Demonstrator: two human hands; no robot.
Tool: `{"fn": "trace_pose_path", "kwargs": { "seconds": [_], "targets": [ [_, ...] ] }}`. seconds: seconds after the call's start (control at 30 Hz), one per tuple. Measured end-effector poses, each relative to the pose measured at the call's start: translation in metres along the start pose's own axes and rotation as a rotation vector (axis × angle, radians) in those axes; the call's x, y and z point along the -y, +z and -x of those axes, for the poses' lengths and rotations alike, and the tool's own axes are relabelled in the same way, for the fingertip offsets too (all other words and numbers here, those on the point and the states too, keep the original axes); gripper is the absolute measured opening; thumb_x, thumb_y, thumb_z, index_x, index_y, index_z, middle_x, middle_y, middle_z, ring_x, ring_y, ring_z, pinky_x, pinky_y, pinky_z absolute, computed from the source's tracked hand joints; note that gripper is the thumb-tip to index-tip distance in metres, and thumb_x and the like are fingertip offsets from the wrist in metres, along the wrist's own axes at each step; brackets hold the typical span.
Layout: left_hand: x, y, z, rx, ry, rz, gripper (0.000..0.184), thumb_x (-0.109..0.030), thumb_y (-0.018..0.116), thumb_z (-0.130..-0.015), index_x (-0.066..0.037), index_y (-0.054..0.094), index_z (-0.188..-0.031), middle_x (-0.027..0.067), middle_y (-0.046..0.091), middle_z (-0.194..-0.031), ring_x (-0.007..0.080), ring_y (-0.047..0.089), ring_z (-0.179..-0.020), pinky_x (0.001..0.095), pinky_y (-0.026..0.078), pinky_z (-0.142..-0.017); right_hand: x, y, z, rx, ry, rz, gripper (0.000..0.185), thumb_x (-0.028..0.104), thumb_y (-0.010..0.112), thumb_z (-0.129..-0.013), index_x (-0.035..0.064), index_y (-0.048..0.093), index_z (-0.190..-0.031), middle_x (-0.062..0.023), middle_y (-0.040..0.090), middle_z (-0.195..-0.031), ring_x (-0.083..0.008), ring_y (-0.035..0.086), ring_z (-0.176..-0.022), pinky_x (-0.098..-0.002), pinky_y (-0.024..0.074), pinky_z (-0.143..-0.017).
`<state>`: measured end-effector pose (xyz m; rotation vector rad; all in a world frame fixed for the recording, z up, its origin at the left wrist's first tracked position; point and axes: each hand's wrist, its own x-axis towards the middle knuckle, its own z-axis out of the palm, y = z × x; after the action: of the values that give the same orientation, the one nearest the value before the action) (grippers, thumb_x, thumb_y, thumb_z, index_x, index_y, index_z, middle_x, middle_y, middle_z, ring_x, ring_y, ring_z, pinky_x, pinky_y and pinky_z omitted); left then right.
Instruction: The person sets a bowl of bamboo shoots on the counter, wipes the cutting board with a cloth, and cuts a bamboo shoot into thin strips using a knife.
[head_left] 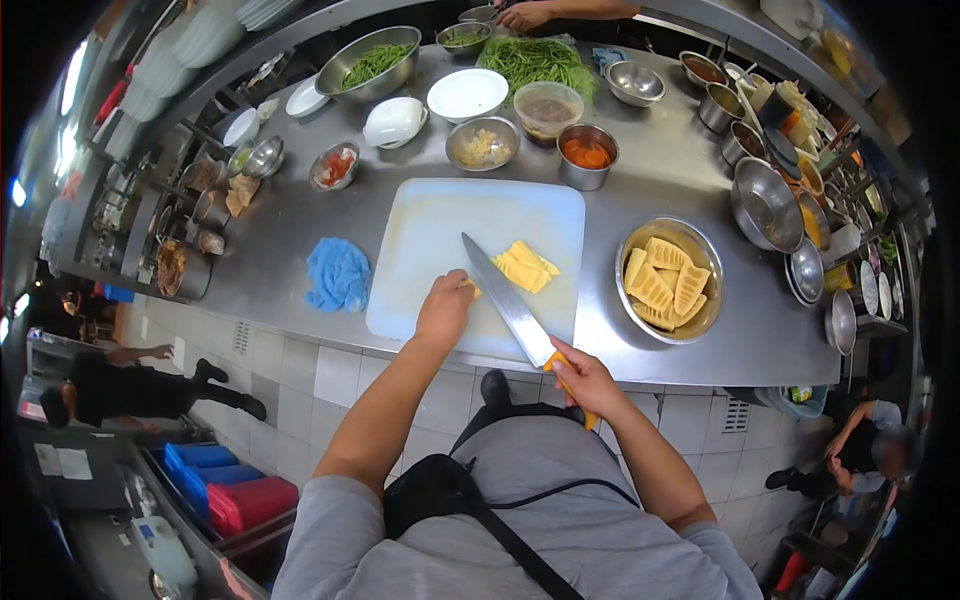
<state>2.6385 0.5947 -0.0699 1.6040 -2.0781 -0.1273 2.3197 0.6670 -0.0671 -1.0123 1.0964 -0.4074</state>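
Observation:
A white cutting board (pixel 430 230) lies before me on the steel counter. My right hand (pixel 585 378) is closed around the yellow handle of a large kitchen knife (pixel 510 305), its blade slanting up and left across the board. Sliced yellow bamboo shoot (pixel 525 266) rests just right of the blade. Left of the blade, my left hand (pixel 445 305) is closed over a small piece of bamboo shoot (pixel 473 289), mostly covered by the fingers. A steel bowl (pixel 716 300) of larger bamboo shoot pieces (pixel 672 283) stands to the right.
A blue cloth (pixel 338 274) lies left of the board. Behind it stand a bowl of chopped garlic (pixel 484 148), a pot of orange slices (pixel 587 153) and green beans (pixel 530 62). Another person's hand (pixel 524 15) shows at the far side. Pans (pixel 765 205) line the right.

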Motion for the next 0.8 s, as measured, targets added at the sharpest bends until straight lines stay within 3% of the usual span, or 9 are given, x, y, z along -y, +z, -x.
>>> {"fn": "trace_pose_path", "kwargs": {
  "seconds": [0.17,0.4,0.47,0.6,0.7,0.8],
  "targets": [
    [-0.002,-0.004,-0.004,0.155,-0.076,-0.065,0.013,-0.001,0.063,-0.087,0.0,0.075,-0.091,0.0152,0.067,-0.099,0.0359,0.065,-0.102,0.0459,0.057,-0.088,0.003,0.005,0.001,0.009,0.002,0.025,0.053,0.023,0.057,-0.114,0.0261,0.046,-0.166,-0.0019,0.06,-0.085,-0.0076,0.053,-0.057,-0.0254,0.0526,-0.054],
    [0.001,-0.003,-0.005,0.093,-0.081,-0.022,0.01,-0.003,0.065,-0.086,-0.002,0.075,-0.084,0.0149,0.066,-0.091,0.0364,0.066,-0.091,0.0472,0.057,-0.081,-0.009,-0.007,0.014,0.05,0.075,-0.027,0.055,0.022,0.058,-0.113,0.0282,0.046,-0.166,-0.0012,0.059,-0.084,-0.0084,0.053,-0.058,-0.0252,0.0525,-0.054],
    [0.004,-0.004,-0.007,0.112,-0.112,-0.038,0.006,-0.008,0.076,-0.088,-0.006,0.081,-0.091,0.0128,0.069,-0.09,0.0353,0.068,-0.089,0.0448,0.057,-0.08,-0.009,-0.006,0.012,0.046,0.06,0.0,0.054,0.023,0.059,-0.112,0.0289,0.047,-0.165,-0.0007,0.059,-0.083,-0.0084,0.053,-0.059,-0.0258,0.0522,-0.053],
    [-0.001,-0.007,-0.009,0.13,-0.114,-0.022,0.006,-0.008,0.076,-0.088,-0.007,0.081,-0.092,0.0127,0.069,-0.09,0.0354,0.069,-0.088,0.0451,0.057,-0.08,-0.012,0.013,-0.005,-0.031,-0.068,0.073,0.054,0.024,0.062,-0.111,0.0294,0.05,-0.163,-0.0003,0.059,-0.081,-0.0091,0.054,-0.06,-0.0268,0.0519,-0.053],
    [0.0,-0.01,-0.013,0.14,-0.12,-0.028,0.006,-0.008,0.076,-0.088,-0.006,0.081,-0.092,0.0123,0.069,-0.089,0.0353,0.069,-0.087,0.0453,0.058,-0.079,-0.003,0.006,0.006,-0.004,0.014,0.089,0.054,0.024,0.064,-0.11,0.0294,0.052,-0.162,-0.001,0.062,-0.082,-0.0095,0.055,-0.062,-0.0283,0.0514,-0.054],
    [0.001,-0.012,-0.013,0.156,-0.106,-0.022,0.007,-0.009,0.077,-0.089,-0.007,0.082,-0.094,0.0121,0.07,-0.089,0.035,0.069,-0.087,0.0453,0.058,-0.079,-0.012,-0.002,0.029,-0.046,-0.05,0.229,0.053,0.026,0.066,-0.109,0.0311,0.054,-0.16,-0.0029,0.064,-0.083,-0.0095,0.055,-0.061,-0.0299,0.0505,-0.057]
  ]
}}
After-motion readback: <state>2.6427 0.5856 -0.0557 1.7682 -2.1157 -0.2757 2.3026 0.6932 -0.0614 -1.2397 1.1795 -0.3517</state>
